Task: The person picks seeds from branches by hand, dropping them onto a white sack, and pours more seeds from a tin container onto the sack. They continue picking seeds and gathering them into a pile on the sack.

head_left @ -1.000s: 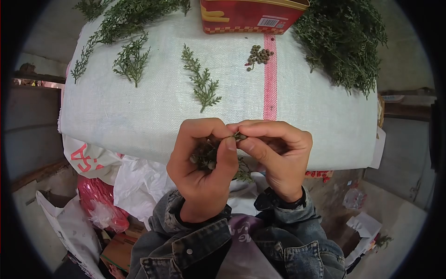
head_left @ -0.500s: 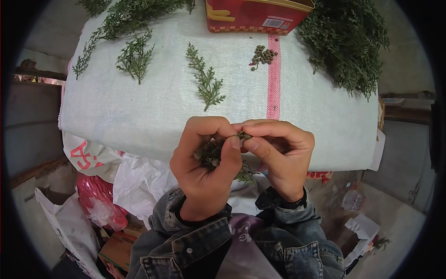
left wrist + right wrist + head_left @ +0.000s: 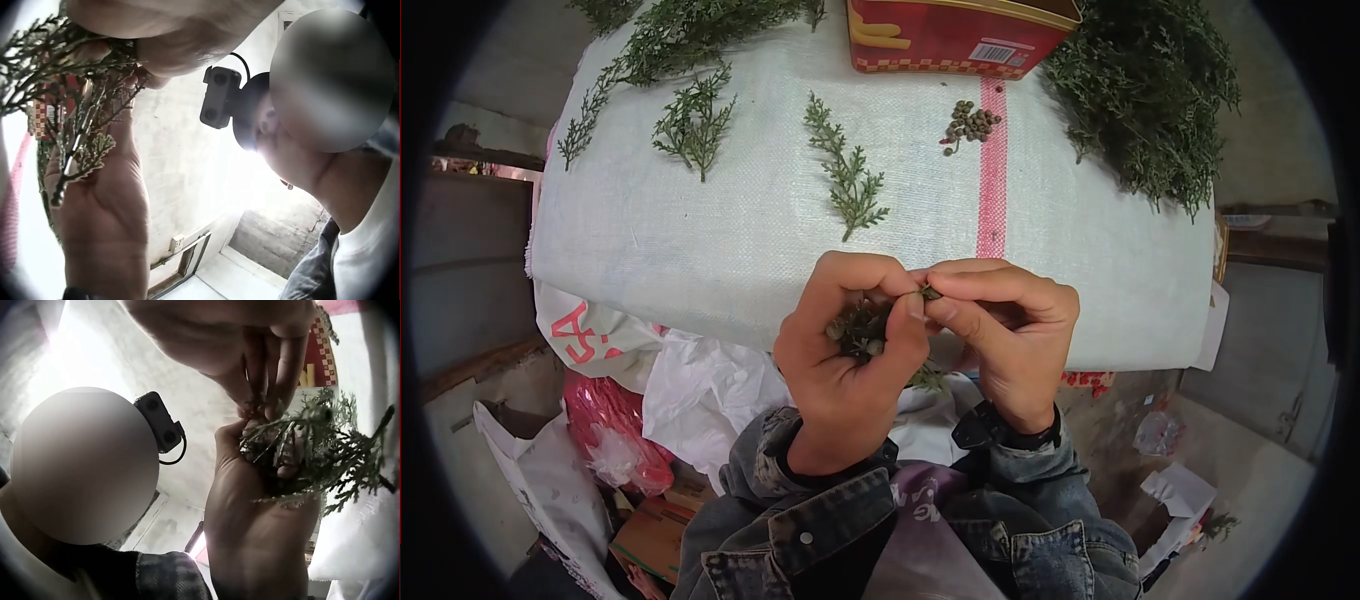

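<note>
In the head view my left hand (image 3: 840, 360) curls round a green sprig with small round cones (image 3: 862, 328), its thumb and forefinger meeting at the tip. My right hand (image 3: 1015, 335) pinches a small green bit (image 3: 928, 292) against the left fingertips. The sprig's leafy end (image 3: 928, 377) shows below the hands. Both wrist views show the sprig's branches (image 3: 81, 137) (image 3: 350, 456) sticking out from the left hand; what lies deep in that palm is partly hidden. Beyond the hands, a little pile of round cones (image 3: 972, 123) lies by the pink stripe.
A white woven sack surface (image 3: 730, 230) carries a single sprig (image 3: 846, 180), another sprig (image 3: 694, 122), leafy branches (image 3: 690, 35) at upper left and a big heap (image 3: 1145, 100) at upper right. A red tin (image 3: 945, 38) stands at the far edge. Plastic bags (image 3: 705, 390) lie below left.
Both hands have shifted slightly right in the head view, still together at the fingertips. The tin, pile and sprigs also appear a little further right.
</note>
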A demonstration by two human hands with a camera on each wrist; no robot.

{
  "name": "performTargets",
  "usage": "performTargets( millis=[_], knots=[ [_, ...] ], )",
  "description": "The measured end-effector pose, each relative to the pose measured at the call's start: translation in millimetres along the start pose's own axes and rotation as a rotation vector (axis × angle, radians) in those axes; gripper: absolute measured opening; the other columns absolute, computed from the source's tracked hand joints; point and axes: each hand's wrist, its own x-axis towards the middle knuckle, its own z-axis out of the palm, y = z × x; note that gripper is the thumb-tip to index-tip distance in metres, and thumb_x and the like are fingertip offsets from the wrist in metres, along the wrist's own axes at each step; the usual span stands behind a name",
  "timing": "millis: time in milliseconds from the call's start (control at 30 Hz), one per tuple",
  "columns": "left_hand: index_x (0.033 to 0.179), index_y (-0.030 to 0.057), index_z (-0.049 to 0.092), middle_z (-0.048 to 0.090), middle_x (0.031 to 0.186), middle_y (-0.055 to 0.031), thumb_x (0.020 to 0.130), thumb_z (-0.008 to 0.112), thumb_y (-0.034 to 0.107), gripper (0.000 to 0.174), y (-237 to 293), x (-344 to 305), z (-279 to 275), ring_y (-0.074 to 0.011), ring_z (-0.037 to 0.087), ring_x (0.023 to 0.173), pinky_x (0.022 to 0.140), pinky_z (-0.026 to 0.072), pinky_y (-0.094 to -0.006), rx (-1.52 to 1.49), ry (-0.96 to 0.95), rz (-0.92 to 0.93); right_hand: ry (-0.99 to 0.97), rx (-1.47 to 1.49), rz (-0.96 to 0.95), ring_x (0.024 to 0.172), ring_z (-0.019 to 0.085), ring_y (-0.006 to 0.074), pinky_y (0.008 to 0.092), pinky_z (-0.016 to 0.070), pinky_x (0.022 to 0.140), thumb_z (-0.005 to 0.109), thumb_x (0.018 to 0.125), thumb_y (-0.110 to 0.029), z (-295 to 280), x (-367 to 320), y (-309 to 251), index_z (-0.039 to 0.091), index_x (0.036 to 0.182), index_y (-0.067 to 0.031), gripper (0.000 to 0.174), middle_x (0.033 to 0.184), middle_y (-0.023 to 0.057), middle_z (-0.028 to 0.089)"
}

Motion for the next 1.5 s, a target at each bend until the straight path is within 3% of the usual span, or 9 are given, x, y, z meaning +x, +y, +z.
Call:
performTargets(
  millis=[467, 700, 933, 1000, 1133, 1233, 1267, 1367, 1500],
  knots=[
    [0.097, -0.0001, 0.055, 0.06, 0.077, -0.0021, 0.093, 0.061, 0.002, 0.008, 2.1, 14.1, -16.3, -0.006, 0.055, 0.067, 0.06, 0.0422, -0.0201, 0.017, -0.29, -0.177, 0.026, -0.007, 0.211, 0.084, 0.07, 0.0215, 0.0287, 0.0581, 0.075, 0.072, 0.077, 0.013, -9.5, 5.6, -13.8, 0.075, 0.093, 0.0042, 0.018, 0.099, 0.0208, 0.071],
    [0.1, -0.0001, 0.054, 0.061, 0.077, -0.0033, 0.093, 0.057, 0.004, 0.008, -2.4, 18.4, -13.4, -0.0069, 0.056, 0.066, 0.059, 0.0419, -0.02, -0.117, -0.325, -0.179, 0.012, 0.003, 0.023, 0.093, 0.07, 0.0222, 0.0292, 0.0594, 0.082, 0.068, 0.082, 0.015, -15.5, 4.6, -1.7, 0.071, 0.103, 0.0081, 0.022, 0.105, 0.0209, 0.07],
    [0.099, 0.0002, 0.052, 0.061, 0.078, -0.0048, 0.093, 0.054, 0.007, 0.01, -7.5, 16.1, -14.6, -0.0075, 0.054, 0.062, 0.057, 0.0414, -0.0209, -0.075, -0.267, -0.131, -0.01, -0.013, 0.066, 0.095, 0.069, 0.021, 0.0298, 0.0587, 0.083, 0.068, 0.084, 0.013, -12.3, 2.8, 0.0, 0.068, 0.109, 0.0081, 0.025, 0.107, 0.0199, 0.069],
    [0.097, 0.0013, 0.051, 0.059, 0.074, -0.004, 0.092, 0.055, 0.007, 0.009, -4.2, 17.9, -21.9, -0.0077, 0.052, 0.058, 0.056, 0.0428, -0.0222, -0.097, -0.235, -0.244, -0.03, -0.023, 0.068, 0.095, 0.069, 0.0206, 0.0298, 0.0586, 0.083, 0.068, 0.085, 0.012, -8.9, 7.7, -0.9, 0.068, 0.111, 0.0082, 0.026, 0.108, 0.0197, 0.069],
    [0.092, 0.0036, 0.048, 0.053, 0.067, -0.002, 0.092, 0.057, 0.005, 0.009, -3.1, 24.4, -40.5, -0.0076, 0.047, 0.05, 0.049, 0.0414, -0.0224, -0.349, -0.064, -0.339, 0.008, -0.208, 0.199, 0.09, 0.068, 0.02, 0.0275, 0.0551, 0.075, 0.071, 0.086, 0.001, 6.2, 18.9, -13.3, 0.066, 0.118, 0.0017, 0.033, 0.101, 0.019, 0.07],
    [0.09, 0.005, 0.046, 0.048, 0.063, -0.0006, 0.092, 0.057, 0.004, 0.011, -2.2, 26.6, -54.0, -0.0072, 0.043, 0.045, 0.043, 0.0379, -0.0221, -0.41, -0.021, -0.311, -0.16, -0.763, 0.101, 0.107, 0.063, 0.0286, 0.0352, 0.0531, 0.085, 0.069, 0.088, -0.006, 16.0, 34.5, -18.4, 0.059, 0.133, -0.0056, 0.045, 0.116, 0.0216, 0.065],
    [0.089, 0.0056, 0.045, 0.045, 0.062, 0.0001, 0.092, 0.057, 0.004, 0.012, -0.8, 27.3, -58.0, -0.0068, 0.041, 0.043, 0.04, 0.0355, -0.022, -0.35, -0.057, -0.263, -0.158, -0.76, 0.096, 0.107, 0.063, 0.0286, 0.0352, 0.0531, 0.085, 0.069, 0.088, -0.006, 20.8, 35.6, -16.3, 0.059, 0.133, -0.0056, 0.045, 0.116, 0.0216, 0.065],
    [0.088, 0.0061, 0.044, 0.042, 0.061, 0.0008, 0.092, 0.058, 0.005, 0.014, 0.5, 29.9, -63.9, -0.006, 0.039, 0.041, 0.036, 0.0311, -0.0218, -0.268, -0.079, -0.24, -0.243, -1.347, -0.298, 0.124, 0.051, 0.0363, 0.0423, 0.0451, 0.099, 0.07, 0.087, -0.012, 38.0, 42.8, -7.5, 0.058, 0.135, -0.0097, 0.05, 0.131, 0.0216, 0.056],
    [0.087, 0.0058, 0.044, 0.046, 0.063, 0.0007, 0.092, 0.061, 0.004, 0.017, -0.4, 32.3, -69.9, -0.0036, 0.038, 0.04, 0.035, 0.0277, -0.0211, -0.241, -0.028, -0.329, -0.296, -1.441, -0.224, 0.131, 0.041, 0.0407, 0.0453, 0.036, 0.109, 0.072, 0.085, -0.018, 48.8, 40.1, -4.9, 0.06, 0.131, -0.0074, 0.048, 0.138, 0.0222, 0.049]
  ],
)
